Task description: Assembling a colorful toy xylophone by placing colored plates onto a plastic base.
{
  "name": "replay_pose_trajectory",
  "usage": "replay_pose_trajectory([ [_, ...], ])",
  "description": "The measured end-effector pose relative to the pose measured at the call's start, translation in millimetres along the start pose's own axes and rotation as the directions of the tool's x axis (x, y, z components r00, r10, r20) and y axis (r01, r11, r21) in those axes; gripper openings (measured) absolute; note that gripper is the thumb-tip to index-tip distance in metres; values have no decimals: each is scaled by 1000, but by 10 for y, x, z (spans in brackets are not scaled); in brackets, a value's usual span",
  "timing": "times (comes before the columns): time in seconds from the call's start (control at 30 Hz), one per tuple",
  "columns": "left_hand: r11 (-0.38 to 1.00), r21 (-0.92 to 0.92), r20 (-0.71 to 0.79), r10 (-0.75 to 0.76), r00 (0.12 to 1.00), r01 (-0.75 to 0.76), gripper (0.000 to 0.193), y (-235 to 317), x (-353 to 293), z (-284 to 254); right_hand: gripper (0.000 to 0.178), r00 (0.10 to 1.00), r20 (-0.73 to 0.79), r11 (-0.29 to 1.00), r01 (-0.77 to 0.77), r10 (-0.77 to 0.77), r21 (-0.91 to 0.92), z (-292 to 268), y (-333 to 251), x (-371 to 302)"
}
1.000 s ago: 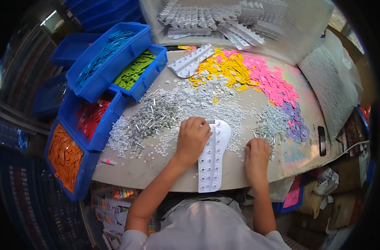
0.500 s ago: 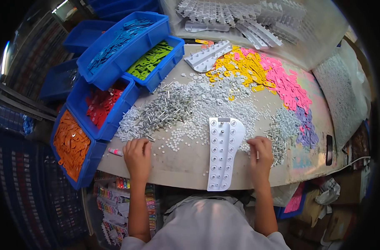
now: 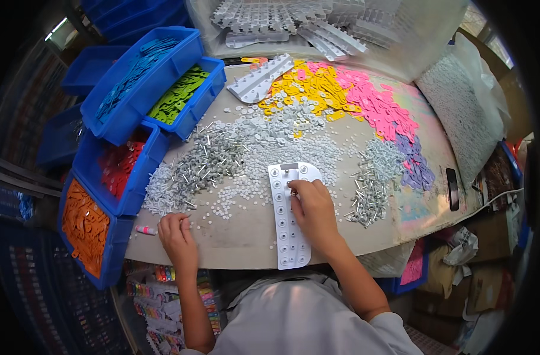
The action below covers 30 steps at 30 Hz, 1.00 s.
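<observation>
A white plastic board (image 3: 283, 216) with rows of round white pieces in its holes lies lengthwise in front of me, over the table's near edge. My right hand (image 3: 314, 210) is over its upper part, thumb and forefinger pinched on a small metal pin (image 3: 293, 191) at the middle row. The pin's lower end is hard to make out. To the left my left hand (image 3: 178, 239) rests on the table with curled fingers, beside a heap of white plastic plugs (image 3: 160, 192); whatever its fingertips hold is hidden. Behind the board spread small white discs (image 3: 293, 151) and metal pins (image 3: 208, 160).
Blue bins (image 3: 148, 177) on the left hold orange, red, green and blue tags. Yellow tags (image 3: 317, 89), pink tags (image 3: 379, 103) and purple tags (image 3: 417, 165) lie at the back right. A second white board (image 3: 261, 80) sits behind; a dark phone-like slab (image 3: 453, 189) lies at right.
My right hand has moved left from beside the board to over its upper part, now pinching at the middle row. The left hand stays near the plug heap. The whole view has shifted slightly.
</observation>
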<state>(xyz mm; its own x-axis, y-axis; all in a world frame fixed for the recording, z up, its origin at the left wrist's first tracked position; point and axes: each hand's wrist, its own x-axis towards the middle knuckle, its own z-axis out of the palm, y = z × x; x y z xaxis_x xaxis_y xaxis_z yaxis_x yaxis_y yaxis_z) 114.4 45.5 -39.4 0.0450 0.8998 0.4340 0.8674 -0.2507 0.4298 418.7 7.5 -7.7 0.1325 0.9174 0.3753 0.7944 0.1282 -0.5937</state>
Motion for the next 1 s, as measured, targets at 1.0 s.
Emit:
replay_pose_trajectory([
  [1.0, 741, -618, 187, 464, 866, -263, 9, 1422, 218, 661, 13, 961, -67, 886, -275, 270, -374, -794, 712, -498],
])
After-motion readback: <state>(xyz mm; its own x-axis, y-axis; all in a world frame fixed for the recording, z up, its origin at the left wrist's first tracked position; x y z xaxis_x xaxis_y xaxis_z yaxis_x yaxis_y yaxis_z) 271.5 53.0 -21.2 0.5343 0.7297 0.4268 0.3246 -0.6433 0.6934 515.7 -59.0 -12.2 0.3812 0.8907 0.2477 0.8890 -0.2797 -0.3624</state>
